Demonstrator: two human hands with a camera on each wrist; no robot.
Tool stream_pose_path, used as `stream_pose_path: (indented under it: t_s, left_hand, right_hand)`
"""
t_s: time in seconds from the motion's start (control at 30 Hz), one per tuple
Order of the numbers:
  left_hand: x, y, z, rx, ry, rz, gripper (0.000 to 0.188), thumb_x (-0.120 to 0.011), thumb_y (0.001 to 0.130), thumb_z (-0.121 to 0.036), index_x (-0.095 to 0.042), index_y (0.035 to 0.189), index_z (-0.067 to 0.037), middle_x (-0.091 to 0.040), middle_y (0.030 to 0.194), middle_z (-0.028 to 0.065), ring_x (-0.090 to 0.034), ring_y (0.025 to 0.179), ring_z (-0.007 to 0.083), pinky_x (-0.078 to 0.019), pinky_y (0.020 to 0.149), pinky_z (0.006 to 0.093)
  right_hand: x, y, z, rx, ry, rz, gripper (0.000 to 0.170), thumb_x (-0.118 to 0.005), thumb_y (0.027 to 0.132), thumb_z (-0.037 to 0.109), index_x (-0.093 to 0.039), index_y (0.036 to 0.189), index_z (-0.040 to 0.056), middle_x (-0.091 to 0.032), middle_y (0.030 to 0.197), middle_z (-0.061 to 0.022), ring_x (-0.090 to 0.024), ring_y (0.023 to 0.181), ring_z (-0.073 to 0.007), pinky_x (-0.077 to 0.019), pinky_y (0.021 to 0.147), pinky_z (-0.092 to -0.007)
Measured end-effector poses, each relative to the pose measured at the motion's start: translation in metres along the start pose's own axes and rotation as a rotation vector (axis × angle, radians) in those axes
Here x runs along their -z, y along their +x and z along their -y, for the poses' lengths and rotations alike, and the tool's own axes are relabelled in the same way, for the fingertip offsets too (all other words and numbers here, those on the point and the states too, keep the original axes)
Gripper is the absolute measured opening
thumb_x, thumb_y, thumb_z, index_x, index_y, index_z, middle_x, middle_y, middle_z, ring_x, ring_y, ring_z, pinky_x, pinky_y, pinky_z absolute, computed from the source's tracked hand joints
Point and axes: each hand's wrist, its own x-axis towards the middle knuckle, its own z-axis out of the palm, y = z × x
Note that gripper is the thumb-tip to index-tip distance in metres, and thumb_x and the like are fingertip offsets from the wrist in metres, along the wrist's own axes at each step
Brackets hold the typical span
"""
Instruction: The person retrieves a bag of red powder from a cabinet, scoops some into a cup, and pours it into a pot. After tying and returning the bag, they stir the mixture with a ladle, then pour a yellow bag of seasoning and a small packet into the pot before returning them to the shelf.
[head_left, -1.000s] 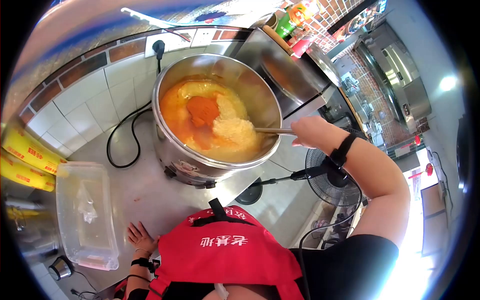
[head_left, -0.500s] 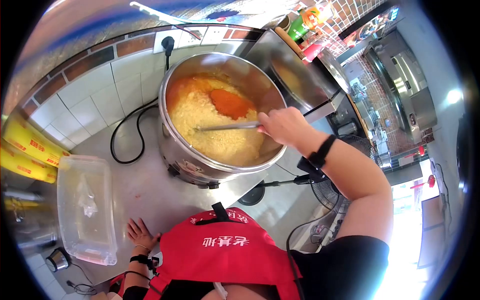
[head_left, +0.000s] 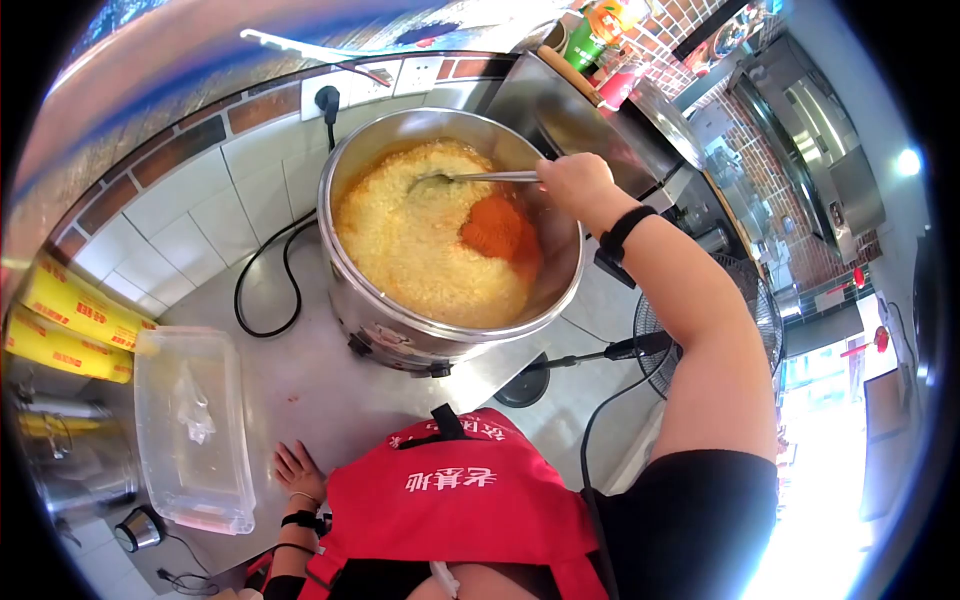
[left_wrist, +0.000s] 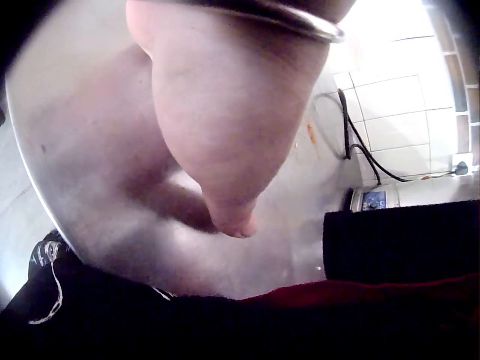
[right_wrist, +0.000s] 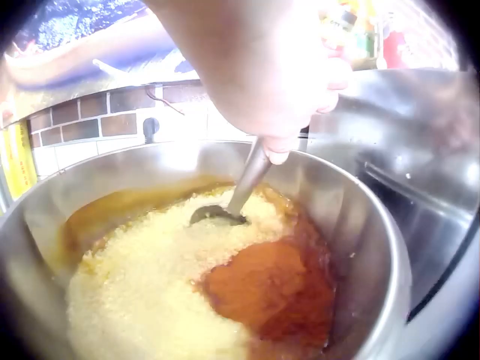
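Note:
My right hand (head_left: pixel 578 183) grips the handle of a metal ladle (head_left: pixel 495 177) over the far right side of a big steel pot (head_left: pixel 400 335). The ladle's bowl is partly sunk in a pale yellow, grainy mass (head_left: pixel 420 240) that covers much of the yellow-orange liquid. In the right wrist view, a mound of red-orange powder (right_wrist: pixel 259 281) lies beside the grainy mass, near the ladle (right_wrist: pixel 251 180). Fingers spread, my left hand (head_left: pixel 297 468) rests on the steel table (head_left: pixel 285 380); the left wrist view shows mostly its wrist side and thumb.
A clear plastic tub (head_left: pixel 245 465) stands on the table at left, by yellow rolls (head_left: pixel 75 310). A black cord (head_left: pixel 240 295) runs behind the pot to a wall socket. A steel appliance (head_left: pixel 600 130) stands right of the pot; a fan (head_left: pixel 760 310) is beyond my right arm.
The ladle has swept left through the pot, then toward the far side. The pale grainy mass has spread over the surface, and the red powder has shifted right. My left hand stays on the table.

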Motion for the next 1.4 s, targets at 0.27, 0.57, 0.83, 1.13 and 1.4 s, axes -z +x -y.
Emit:
stream_pose_path:
  t_s: [0.27, 0.57, 0.83, 1.13, 1.4]
  left_hand:
    - [-0.007, -0.007, -0.004, 0.024, -0.143, 0.108, 0.114, -0.068, 0.069, -0.056, 0.000, 0.148, -0.012, 0.012, 0.151, 0.0249, 0.009, 0.139, 0.0470, -0.0013, 0.108, 0.0617]
    - [0.070, 0.030, 0.011, 0.117, -0.591, 0.774, 0.117, -0.067, 0.066, -0.061, -0.002, 0.148, -0.009, 0.013, 0.151, 0.0254, 0.010, 0.138, 0.0467, -0.0016, 0.107, 0.0614]
    - [0.066, 0.027, 0.013, 0.091, -0.583, 0.709, 0.115, -0.066, 0.067, -0.062, -0.002, 0.148, -0.009, 0.011, 0.151, 0.0260, 0.008, 0.138, 0.0482, -0.0038, 0.106, 0.0626]
    - [0.063, 0.027, 0.013, 0.118, -0.616, 0.730, 0.113, -0.065, 0.069, -0.061, -0.001, 0.148, -0.011, 0.012, 0.151, 0.0256, 0.009, 0.138, 0.0487, -0.0026, 0.106, 0.0637]
    - [0.077, 0.031, 0.014, 0.117, -0.657, 0.756, 0.116, -0.065, 0.068, -0.063, 0.000, 0.148, -0.011, 0.013, 0.151, 0.0252, 0.011, 0.138, 0.0484, -0.0005, 0.106, 0.0644]
  right_hand:
    - [0.003, -0.071, -0.002, 0.002, -0.021, 0.236, 0.020, -0.059, 0.082, 0.022, -0.071, 0.082, 0.0069, -0.069, 0.084, -0.0131, -0.067, 0.079, -0.0307, -0.0536, 0.067, -0.0393]
    - [0.064, -0.097, 0.008, -0.028, 0.320, 0.856, 0.041, -0.060, 0.086, 0.042, -0.067, 0.085, 0.0026, -0.061, 0.065, -0.0122, -0.063, 0.059, -0.0269, -0.0505, 0.055, -0.0386]
    - [0.071, -0.089, 0.001, 0.029, 0.241, 0.292, 0.036, -0.058, 0.088, 0.040, -0.067, 0.091, 0.0059, -0.065, 0.074, -0.0143, -0.065, 0.069, -0.0292, -0.0515, 0.063, -0.0392]
    - [0.032, -0.048, 0.004, -0.076, -0.042, 0.009, 0.015, -0.057, 0.086, 0.021, -0.059, 0.092, 0.0071, -0.067, 0.075, -0.0105, -0.067, 0.073, -0.0286, -0.0533, 0.061, -0.0401]
    - [-0.005, -0.068, 0.009, -0.043, 0.018, 0.097, 0.014, -0.057, 0.082, 0.017, -0.060, 0.090, 0.0060, -0.066, 0.075, -0.0120, -0.067, 0.074, -0.0307, -0.0532, 0.062, -0.0414]
